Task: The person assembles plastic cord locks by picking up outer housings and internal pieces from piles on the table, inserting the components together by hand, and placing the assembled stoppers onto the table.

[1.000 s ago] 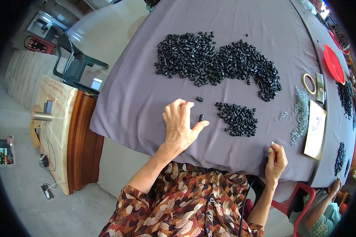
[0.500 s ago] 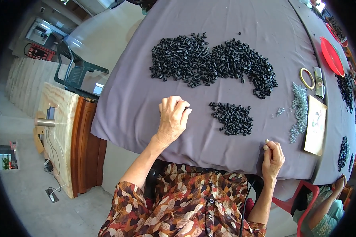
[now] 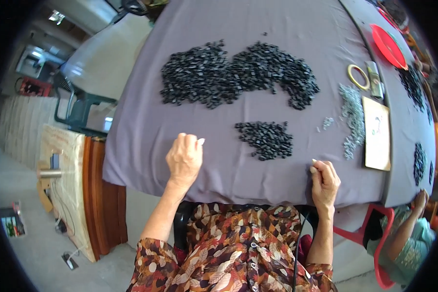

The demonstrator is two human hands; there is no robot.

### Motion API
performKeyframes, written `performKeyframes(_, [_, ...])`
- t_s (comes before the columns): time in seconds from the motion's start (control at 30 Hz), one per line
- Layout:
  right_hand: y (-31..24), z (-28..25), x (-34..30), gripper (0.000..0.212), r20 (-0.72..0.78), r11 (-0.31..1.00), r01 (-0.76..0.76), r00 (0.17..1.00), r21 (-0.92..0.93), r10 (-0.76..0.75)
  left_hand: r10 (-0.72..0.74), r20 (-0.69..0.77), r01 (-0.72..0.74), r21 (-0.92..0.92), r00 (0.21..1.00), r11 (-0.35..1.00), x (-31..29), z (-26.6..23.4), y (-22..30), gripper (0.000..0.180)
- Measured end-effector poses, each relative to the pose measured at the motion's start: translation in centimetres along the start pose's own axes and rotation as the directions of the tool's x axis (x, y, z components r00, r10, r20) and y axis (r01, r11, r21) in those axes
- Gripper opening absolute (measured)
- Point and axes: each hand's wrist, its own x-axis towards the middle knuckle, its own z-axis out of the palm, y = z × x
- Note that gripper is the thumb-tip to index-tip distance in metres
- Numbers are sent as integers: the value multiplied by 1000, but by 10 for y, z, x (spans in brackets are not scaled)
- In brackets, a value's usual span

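My left hand is closed above the grey cloth, left of a small pile of black cylindrical plastic pieces. Its fingers curl under, and anything inside them is hidden. To the right of that pile, near the cloth's front edge, my right hand is closed with thumb and forefinger pressed together. I cannot make out whether something small sits in that pinch. Farther back lies a large spread of the same black pieces. A heap of small clear or silvery pieces lies beyond my right hand, with a few loose ones beside it.
At right are a flat cream-coloured card or box, a yellow tape roll and a red basin. More black pieces lie near a seated person's arm. A green chair and a wooden cabinet stand left.
The view has shifted. My left hand has drawn back toward me, and the dark bit seen at its fingertips no longer shows. My right hand keeps its pinch in nearly the same place.
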Motion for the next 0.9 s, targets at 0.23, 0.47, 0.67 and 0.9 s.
performKeyframes(0.23, [2,-2,0,11,0,1000,3,1000,-4,-3,30,11,-30,-17,999,999,-3,-2,1,32])
performKeyframes(0.47, [2,0,0,12,-14,1000,23,1000,3,-23,54,-49,-60,-123,997,991,-7,-2,-5,34])
performKeyframes(0.67, [1,6,-5,15,-18,1000,27,999,-9,-27,-637,428,416,-891,641,-180,-13,-29,-45,34])
performKeyframes(0.9, [11,7,-9,10,-12,999,13,1000,-38,-14,-767,509,20,-838,391,-546,-98,-88,-130,34])
